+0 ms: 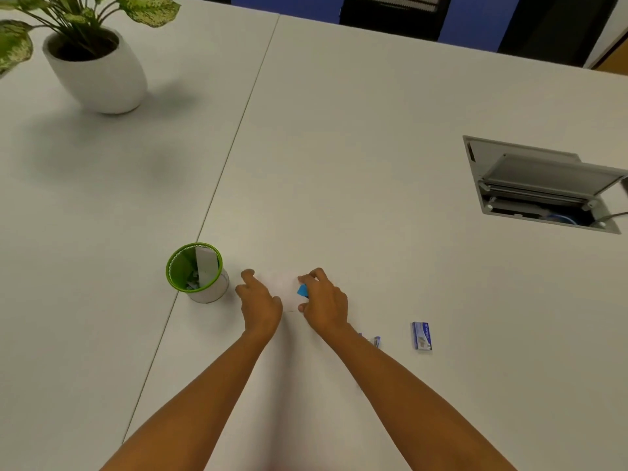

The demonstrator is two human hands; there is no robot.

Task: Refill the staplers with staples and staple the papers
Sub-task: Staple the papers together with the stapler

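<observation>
**Stapling, stapler in hand**

Our right hand (324, 302) pinches the blue plastic stapler (302, 290) at the smooth white table's (339, 130) near middle, over faint paper (280, 283). Our left hand (260, 300) rests beside it, fingers loosely spread. Next, we judge, a firm squeeze. The cardboard staple packet (421, 335) lies right, a green-rimmed cup (195, 271) left.

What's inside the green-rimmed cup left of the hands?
The green-rimmed cup holds a white card leaning against its wall and small pale bits at the bottom, too small to identify. The card covers the rest.
</observation>
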